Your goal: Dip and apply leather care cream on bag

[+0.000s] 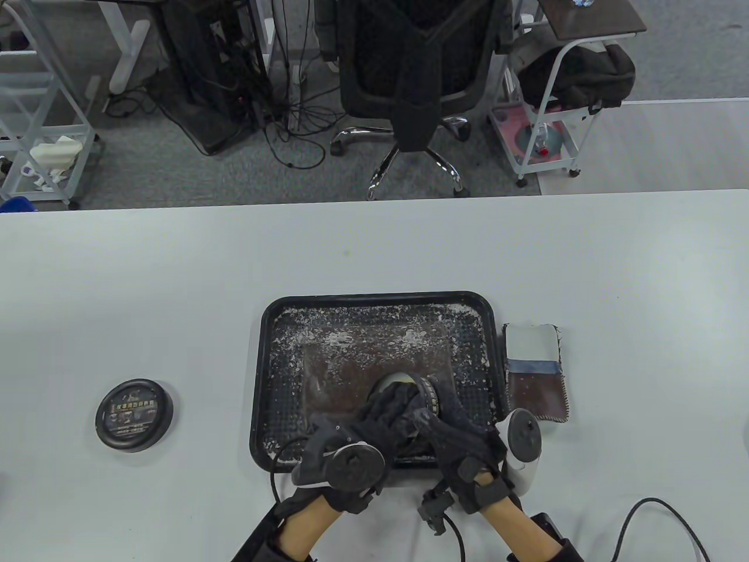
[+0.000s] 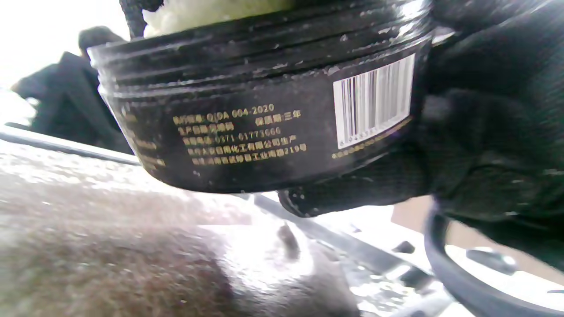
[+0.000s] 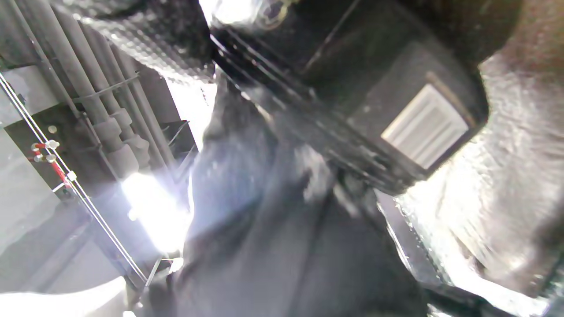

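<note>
tray (image 1: 263, 374): on the table (image 1: 117, 281), centre, toward the near edge
bag (image 1: 339, 374): lying flat in the tray, in its middle
jar (image 1: 430, 395): above the bag's near right part, lifted off it, between both hands
left hand (image 1: 374, 427): over the tray's near edge, left of the jar, fingers reaching into the jar's mouth
right hand (image 1: 462, 439): over the tray's near right part, gripping the jar's right side
lid (image 1: 133, 414): on the table, well left of the tray
pouch (image 1: 535, 374): on the table, just right of the tray
chair (image 1: 418, 76): on the floor beyond the table's far edge
</note>
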`<state>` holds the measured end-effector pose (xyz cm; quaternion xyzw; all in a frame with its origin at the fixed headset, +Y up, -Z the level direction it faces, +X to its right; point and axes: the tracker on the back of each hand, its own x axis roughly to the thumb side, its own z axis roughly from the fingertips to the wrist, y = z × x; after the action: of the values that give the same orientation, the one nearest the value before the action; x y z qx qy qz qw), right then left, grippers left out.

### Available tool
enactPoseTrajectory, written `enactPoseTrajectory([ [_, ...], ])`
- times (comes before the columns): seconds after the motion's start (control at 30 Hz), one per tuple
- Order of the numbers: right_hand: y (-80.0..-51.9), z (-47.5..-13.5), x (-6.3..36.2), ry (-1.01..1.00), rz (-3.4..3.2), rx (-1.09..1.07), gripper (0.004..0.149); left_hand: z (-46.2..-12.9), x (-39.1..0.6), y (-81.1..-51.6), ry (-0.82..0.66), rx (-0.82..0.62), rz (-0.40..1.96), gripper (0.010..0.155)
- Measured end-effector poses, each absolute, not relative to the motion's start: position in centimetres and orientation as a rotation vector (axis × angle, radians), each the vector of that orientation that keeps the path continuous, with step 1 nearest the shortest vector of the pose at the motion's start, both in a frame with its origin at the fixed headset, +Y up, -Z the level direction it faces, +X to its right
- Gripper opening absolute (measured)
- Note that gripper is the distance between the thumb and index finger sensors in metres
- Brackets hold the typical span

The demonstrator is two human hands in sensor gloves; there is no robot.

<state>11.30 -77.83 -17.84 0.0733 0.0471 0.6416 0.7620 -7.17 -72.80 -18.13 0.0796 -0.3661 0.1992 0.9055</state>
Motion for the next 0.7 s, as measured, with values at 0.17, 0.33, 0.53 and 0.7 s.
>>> enactPoseTrajectory([
  [0.17, -77.7, -17.1, 10.2, 0.082, 1.497, 0.184, 0.088, -18.8, -7.5, -73.1, -0.645, 0.091, 0.475, 0.056],
  [0.33, -77.4, -17.6, 10.6, 0.084, 1.482, 0.205, 0.087, -18.5, -7.7, -73.0, -0.730, 0.141, 0.466, 0.057],
  [0.53, -78.2, -18.2, 11.7, 0.143, 1.384, 0.149, 0.085, -17.9, -7.2, -72.9, -0.858, 0.147, 0.348, 0.056],
  [0.7, -77.6, -17.8, 11.1, 0.106, 1.453, 0.185, 0.086, -18.0, -7.1, -73.0, -0.759, 0.172, 0.378, 0.056],
])
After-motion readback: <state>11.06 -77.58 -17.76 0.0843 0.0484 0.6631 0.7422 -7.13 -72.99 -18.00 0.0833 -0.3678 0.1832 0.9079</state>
